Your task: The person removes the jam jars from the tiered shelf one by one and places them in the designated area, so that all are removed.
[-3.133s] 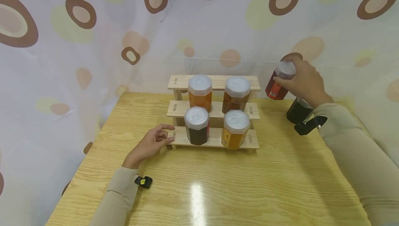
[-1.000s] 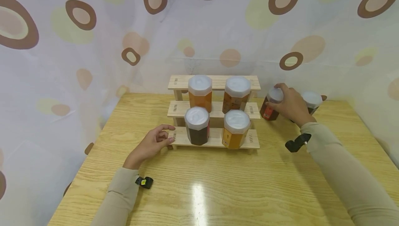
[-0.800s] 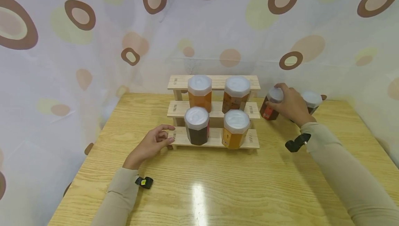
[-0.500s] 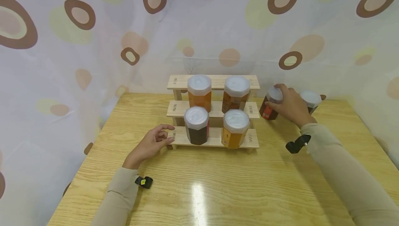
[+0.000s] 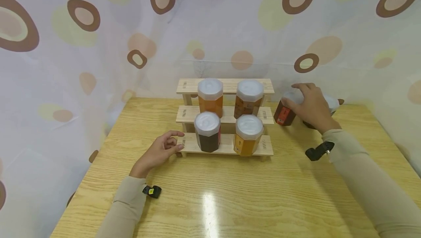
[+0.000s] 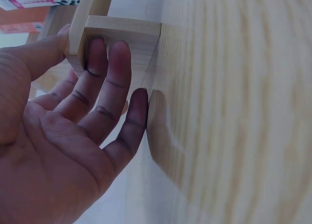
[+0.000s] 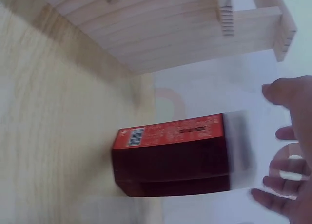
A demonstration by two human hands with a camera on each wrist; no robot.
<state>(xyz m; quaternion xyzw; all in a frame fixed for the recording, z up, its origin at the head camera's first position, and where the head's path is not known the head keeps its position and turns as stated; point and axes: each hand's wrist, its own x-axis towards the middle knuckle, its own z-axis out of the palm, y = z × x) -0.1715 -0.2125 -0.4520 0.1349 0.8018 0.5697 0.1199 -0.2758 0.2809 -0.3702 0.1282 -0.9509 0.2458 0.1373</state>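
Note:
My left hand (image 5: 157,153) holds the left end of the lowest step of a wooden three-step rack (image 5: 227,140). In the left wrist view its thumb lies at the board's edge, with the fingers (image 6: 97,58) curled under it. To the right of the rack, a dark jar with a red label (image 5: 284,115) and a cloudy white lid stands upright on the table. My right hand (image 5: 312,108) hovers over it with fingers spread; the right wrist view shows them apart from the lid (image 7: 240,151). Another dark jar (image 5: 331,103) stands behind that hand, partly hidden.
On the rack's middle step are an orange jar (image 5: 210,103) and a brown one (image 5: 247,107). Its lowest step bears a dark jar (image 5: 208,139) and a yellow-orange one (image 5: 247,145). A patterned cloth (image 5: 223,30) hangs behind the wood-grain table (image 5: 250,194).
My right hand carried the red-labelled jar down onto the table beside the rack, then let go and lifted slightly up and right. The left hand has stayed put.

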